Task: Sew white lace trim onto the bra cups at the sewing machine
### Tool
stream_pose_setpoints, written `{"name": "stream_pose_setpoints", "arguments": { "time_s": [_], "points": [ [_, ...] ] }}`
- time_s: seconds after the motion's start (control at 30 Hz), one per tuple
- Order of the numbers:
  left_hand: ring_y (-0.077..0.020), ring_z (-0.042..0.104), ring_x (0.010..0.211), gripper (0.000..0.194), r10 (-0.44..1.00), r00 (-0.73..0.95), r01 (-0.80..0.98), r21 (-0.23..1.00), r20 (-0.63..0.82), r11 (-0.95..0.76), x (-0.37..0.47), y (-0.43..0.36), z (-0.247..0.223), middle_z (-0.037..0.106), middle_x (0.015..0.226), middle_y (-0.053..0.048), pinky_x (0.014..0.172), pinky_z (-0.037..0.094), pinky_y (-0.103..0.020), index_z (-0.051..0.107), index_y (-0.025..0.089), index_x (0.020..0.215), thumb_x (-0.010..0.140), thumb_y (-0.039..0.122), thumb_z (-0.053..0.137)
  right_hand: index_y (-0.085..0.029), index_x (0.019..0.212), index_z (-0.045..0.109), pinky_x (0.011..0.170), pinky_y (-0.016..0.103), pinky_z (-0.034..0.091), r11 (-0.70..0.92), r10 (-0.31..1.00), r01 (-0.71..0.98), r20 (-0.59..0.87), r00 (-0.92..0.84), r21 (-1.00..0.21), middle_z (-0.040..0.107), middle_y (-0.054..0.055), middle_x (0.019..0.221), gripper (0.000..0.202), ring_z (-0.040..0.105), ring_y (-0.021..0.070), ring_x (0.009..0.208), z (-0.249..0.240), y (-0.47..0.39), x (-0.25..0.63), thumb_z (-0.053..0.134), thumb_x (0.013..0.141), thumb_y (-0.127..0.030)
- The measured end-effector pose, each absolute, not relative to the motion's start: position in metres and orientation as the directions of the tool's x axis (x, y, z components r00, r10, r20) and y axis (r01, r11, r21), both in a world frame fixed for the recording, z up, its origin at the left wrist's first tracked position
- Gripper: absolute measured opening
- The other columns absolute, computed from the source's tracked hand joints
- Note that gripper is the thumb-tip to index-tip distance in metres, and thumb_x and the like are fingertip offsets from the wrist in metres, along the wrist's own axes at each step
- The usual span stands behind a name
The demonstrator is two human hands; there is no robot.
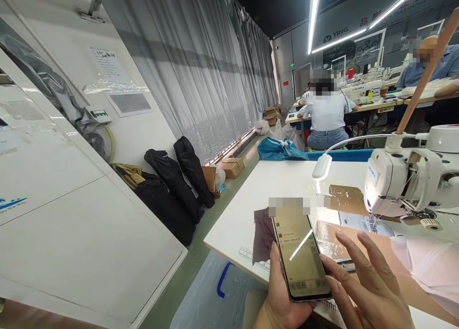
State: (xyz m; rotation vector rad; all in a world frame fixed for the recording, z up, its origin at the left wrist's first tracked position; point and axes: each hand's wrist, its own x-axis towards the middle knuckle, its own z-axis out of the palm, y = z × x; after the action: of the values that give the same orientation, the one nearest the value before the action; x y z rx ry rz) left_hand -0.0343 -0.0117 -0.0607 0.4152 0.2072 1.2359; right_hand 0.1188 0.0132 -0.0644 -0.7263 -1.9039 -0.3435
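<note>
A smartphone (pixel 301 257) with a lit screen lies in my left hand (pixel 281 298), whose thumb runs along its left edge and whose palm is under its lower end. At its right side is my right hand (pixel 369 281), fingers spread, with the thumb and index finger by the phone's lower right edge. A dark brown cloth piece (pixel 263 235) rests on the white table (pixel 244 200), left of the phone. Partly behind my right hand, a metal tool (pixel 346 264) lies on the table. Pale pink fabric (pixel 430 262) is further right.
A white sewing machine (pixel 394 176) with a small lamp (pixel 322 167) stands at the right. Below the table's left edge is a clear plastic bin (pixel 204 290). Black wrapped rolls (pixel 168 190) lean by a white cabinet (pixel 89 243). Two people sit at machines further back.
</note>
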Motion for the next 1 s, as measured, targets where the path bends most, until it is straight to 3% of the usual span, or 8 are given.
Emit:
{"name": "stream_pose_setpoints", "arguments": {
  "time_s": [0.3,0.53,1.0],
  "points": [
    [-0.0217,0.056,0.115,0.074,0.953,0.297,-0.888,0.386,0.067,0.25,-0.0341,-0.0123,-0.0623,0.062,0.129,-0.011,0.103,0.034,-0.03,0.057,0.01,0.13,0.088,0.068,0.039,-0.017,0.11,0.061,0.105,0.056,0.032,0.773,0.342,0.629,0.891,-0.299,-0.086,0.041,0.017,0.145,0.025,0.027,0.0431,0.138,-0.0648,0.0132,0.1189,0.052,0.086,-0.021],
    [-0.0212,0.052,0.121,0.07,0.96,0.267,-0.9,0.378,0.085,0.217,-0.0332,-0.0124,-0.0609,0.061,0.13,-0.011,0.111,0.026,-0.031,0.056,0.01,0.131,0.09,0.064,0.04,-0.016,0.109,0.061,0.097,0.059,0.037,0.767,0.339,0.638,0.888,-0.311,-0.069,0.042,0.02,0.143,0.024,0.028,0.0469,0.136,-0.0686,0.0113,0.1172,0.053,0.087,-0.023],
    [-0.0207,0.05,0.125,0.069,0.956,0.269,-0.896,0.394,0.117,0.204,-0.0333,-0.0121,-0.063,0.058,0.134,-0.009,0.113,0.024,-0.031,0.055,0.011,0.132,0.092,0.064,0.035,-0.017,0.11,0.061,0.101,0.059,0.035,0.763,0.336,0.642,0.893,-0.299,-0.072,0.042,0.018,0.143,0.026,0.027,0.0444,0.138,-0.0672,0.0134,0.1162,0.054,0.085,-0.02]
  ]
}}
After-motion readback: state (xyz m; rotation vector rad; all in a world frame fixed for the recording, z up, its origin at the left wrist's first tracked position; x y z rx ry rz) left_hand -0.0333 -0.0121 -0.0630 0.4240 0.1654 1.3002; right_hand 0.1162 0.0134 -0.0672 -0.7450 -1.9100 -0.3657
